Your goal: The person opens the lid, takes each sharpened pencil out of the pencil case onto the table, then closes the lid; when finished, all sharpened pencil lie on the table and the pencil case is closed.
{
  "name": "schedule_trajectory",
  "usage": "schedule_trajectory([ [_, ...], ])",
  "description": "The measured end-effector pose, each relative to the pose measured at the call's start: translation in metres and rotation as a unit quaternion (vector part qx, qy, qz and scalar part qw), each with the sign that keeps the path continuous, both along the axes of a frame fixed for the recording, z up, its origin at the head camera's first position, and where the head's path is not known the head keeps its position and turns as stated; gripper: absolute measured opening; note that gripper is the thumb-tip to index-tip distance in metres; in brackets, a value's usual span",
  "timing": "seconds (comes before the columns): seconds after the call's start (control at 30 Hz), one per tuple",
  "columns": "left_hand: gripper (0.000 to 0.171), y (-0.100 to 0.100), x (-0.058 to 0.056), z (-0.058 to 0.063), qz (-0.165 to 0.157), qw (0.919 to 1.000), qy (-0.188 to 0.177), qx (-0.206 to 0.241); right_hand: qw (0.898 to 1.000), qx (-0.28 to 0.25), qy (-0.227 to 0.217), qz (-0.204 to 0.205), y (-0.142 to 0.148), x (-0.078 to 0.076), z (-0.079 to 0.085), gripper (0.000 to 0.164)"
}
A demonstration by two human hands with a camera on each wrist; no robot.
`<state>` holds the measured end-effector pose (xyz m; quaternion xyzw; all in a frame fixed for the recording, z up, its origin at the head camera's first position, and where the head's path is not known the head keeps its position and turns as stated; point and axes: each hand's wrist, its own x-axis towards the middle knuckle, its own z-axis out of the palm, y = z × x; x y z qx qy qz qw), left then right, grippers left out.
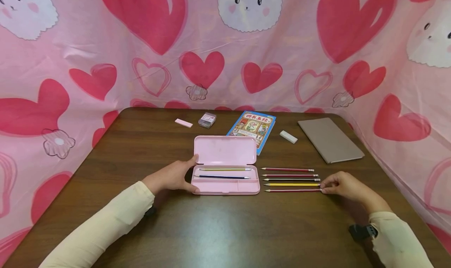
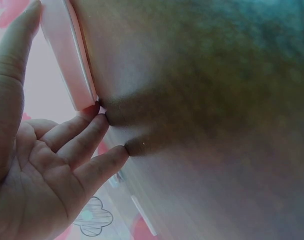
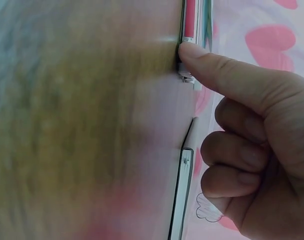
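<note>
An open pink pencil case (image 1: 215, 187) lies mid-table with its lid (image 1: 225, 149) raised at the back. Inside, a gold-coloured pencil (image 1: 225, 169) and a dark blue pencil (image 1: 223, 177) lie in the rear compartment. My left hand (image 1: 174, 176) touches the case's left end, thumb near the front corner and outstretched fingers towards the back; in the left wrist view those fingers (image 2: 91, 172) are spread. To the right of the case, my right hand (image 1: 343, 187) pinches the eraser end of the nearest dark red pencil (image 1: 292, 190) between thumb and forefinger, its other fingers curled.
Beside that pencil lie a yellow pencil (image 1: 292, 184), a black pencil (image 1: 290, 179) and two more dark red pencils (image 1: 287, 169). Behind are a blue-edged book (image 1: 262, 131), a white eraser (image 1: 288, 136), a small clear box (image 1: 207, 120), a pink strip (image 1: 183, 123) and a grey-brown notebook (image 1: 331, 139).
</note>
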<state>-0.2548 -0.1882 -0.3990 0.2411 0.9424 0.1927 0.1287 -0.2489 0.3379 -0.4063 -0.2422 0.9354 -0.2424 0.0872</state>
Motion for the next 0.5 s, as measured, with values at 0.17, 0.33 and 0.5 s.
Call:
schedule_trajectory([
  [0.17,0.115,0.000,0.001,0.000,0.000,1.0000,-0.004,-0.002,1.000,-0.007,0.001,-0.017,-0.001,0.003,0.000,0.011],
  [0.33,0.115,0.000,0.001,0.001,0.002,1.0000,-0.010,-0.002,0.998,-0.024,0.053,-0.032,-0.008,0.006,0.004,0.007],
  [0.5,0.115,0.000,0.000,0.002,0.000,1.0000,-0.003,-0.003,0.995,-0.025,0.087,-0.050,-0.020,0.004,0.010,0.004],
])
